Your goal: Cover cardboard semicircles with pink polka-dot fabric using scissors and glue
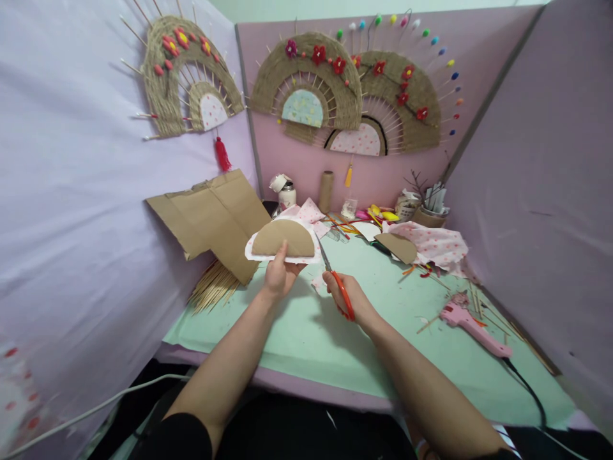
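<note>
My left hand grips a half-round piece of cardboard by its straight lower edge, thumb on the front. White fabric with pink dots lies behind the cardboard and sticks out as a border around it. In my right hand is a pair of scissors with orange-red handles. The blades point up toward the right end of the fabric border; I cannot tell whether they touch it. A small scrap of dotted fabric lies on the table between my hands.
Folded cardboard leans at left over a bundle of thin sticks. A pink glue gun with a black cord lies at right. Dotted cloth and another cardboard half-round lie at back right. Decorated twine fans hang behind.
</note>
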Motion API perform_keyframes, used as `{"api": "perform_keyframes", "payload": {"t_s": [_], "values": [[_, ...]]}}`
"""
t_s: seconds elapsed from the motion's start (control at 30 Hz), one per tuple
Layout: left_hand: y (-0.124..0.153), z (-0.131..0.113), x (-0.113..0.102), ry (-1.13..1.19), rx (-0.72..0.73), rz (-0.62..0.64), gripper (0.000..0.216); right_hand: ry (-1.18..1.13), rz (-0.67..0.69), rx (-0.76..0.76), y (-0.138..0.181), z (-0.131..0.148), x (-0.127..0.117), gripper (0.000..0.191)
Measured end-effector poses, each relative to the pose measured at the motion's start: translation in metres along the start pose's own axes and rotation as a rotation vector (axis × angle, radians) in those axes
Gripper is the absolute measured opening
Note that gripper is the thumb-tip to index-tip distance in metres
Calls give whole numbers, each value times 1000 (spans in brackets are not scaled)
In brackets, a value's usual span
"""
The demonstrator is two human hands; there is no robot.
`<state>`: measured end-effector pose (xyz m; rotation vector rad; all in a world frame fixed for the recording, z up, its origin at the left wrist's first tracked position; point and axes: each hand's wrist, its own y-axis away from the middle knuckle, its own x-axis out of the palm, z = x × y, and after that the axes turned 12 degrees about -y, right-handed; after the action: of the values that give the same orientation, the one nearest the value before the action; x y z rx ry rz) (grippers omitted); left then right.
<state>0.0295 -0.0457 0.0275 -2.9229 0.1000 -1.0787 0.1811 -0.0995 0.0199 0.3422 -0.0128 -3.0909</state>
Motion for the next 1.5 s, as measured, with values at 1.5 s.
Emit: {"api": "perform_keyframes", "payload": {"t_s": [1.5], "values": [[27, 38, 24, -43, -244, 193, 31, -255, -456, -362, -23, -21, -7, 35]]}}
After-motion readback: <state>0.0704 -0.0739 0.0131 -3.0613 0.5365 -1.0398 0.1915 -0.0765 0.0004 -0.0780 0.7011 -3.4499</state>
